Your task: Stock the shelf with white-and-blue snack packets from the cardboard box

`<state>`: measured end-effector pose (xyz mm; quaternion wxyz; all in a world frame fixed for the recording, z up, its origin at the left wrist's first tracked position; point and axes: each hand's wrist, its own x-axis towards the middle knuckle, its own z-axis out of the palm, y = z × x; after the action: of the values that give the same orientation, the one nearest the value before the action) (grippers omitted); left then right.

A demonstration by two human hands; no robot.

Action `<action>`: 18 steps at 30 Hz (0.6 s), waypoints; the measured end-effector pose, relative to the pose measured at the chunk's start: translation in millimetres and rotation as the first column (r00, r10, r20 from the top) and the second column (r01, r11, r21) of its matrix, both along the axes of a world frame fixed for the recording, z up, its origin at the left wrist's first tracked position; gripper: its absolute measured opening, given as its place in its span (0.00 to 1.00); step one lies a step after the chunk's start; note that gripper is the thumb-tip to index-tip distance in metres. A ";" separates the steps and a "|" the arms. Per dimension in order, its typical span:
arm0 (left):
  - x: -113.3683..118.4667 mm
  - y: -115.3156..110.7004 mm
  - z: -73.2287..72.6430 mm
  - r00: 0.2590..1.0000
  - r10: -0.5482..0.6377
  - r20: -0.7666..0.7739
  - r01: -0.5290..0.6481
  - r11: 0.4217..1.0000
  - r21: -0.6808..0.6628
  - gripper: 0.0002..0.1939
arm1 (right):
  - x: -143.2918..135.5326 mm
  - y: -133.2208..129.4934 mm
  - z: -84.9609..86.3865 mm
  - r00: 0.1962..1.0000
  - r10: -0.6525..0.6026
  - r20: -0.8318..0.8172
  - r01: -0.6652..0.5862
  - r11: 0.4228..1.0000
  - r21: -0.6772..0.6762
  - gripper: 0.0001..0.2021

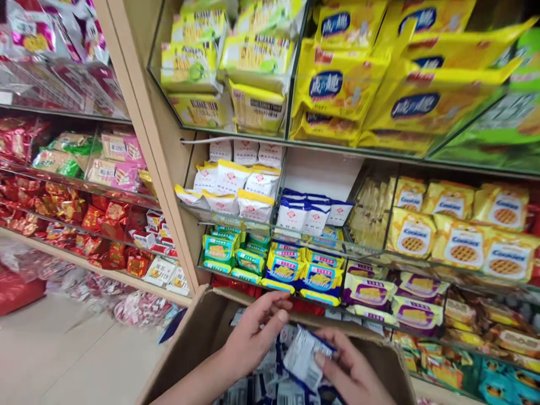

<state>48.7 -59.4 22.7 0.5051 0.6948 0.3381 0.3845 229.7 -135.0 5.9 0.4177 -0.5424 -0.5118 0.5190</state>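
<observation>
My left hand (258, 332) is over the cardboard box (198, 323), its fingers curled and partly apart, with nothing visible in them. At the box's right side, my right hand (343, 365) pinches a white-and-blue packet (304, 360) between thumb and fingers. Beneath both hands, the box holds several similar packets (257, 388). Beyond the box, white packets with blue edges (301, 214) stand in a glass-fronted shelf compartment, with bare white backing behind them.
Green packs (219, 253), blue-and-yellow packs (283, 269) and purple packs (371, 291) fill the lower shelf behind the box. Yellow packs (333, 84) lie above. A wooden upright (156, 146) divides the shelving. Plastic bags (139, 306) lie on the floor at left.
</observation>
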 end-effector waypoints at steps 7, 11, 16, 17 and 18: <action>23.7 -16.5 -16.6 0.949 -0.242 0.201 0.298 0.898 -0.324 0.15 | -17.6 2.3 3.7 0.952 -0.264 -0.156 0.268 0.963 0.004 0.14; 22.4 -15.3 -15.2 0.956 -0.175 0.235 0.262 0.868 -0.421 0.20 | -13.8 3.0 -8.4 0.903 -0.389 -0.185 0.396 0.918 0.003 0.17; 19.8 -24.5 -2.8 0.904 -0.169 0.391 0.409 0.605 -0.683 0.22 | 2.0 -4.4 0.0 0.975 -0.215 -0.048 0.220 0.944 0.246 0.10; 20.6 -26.0 -1.1 0.904 -0.146 0.401 0.396 0.638 -0.661 0.20 | 3.5 -6.6 1.4 0.982 -0.184 -0.036 0.187 0.947 0.260 0.09; 21.8 -27.0 0.0 0.909 -0.108 0.403 0.356 0.703 -0.615 0.18 | 3.8 -8.7 1.9 0.981 -0.187 -0.058 0.195 0.948 0.252 0.10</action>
<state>70.5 -86.4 22.7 0.8175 0.4242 0.2711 0.2798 233.5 -143.7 7.7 0.5411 -0.5220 -0.5129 0.4143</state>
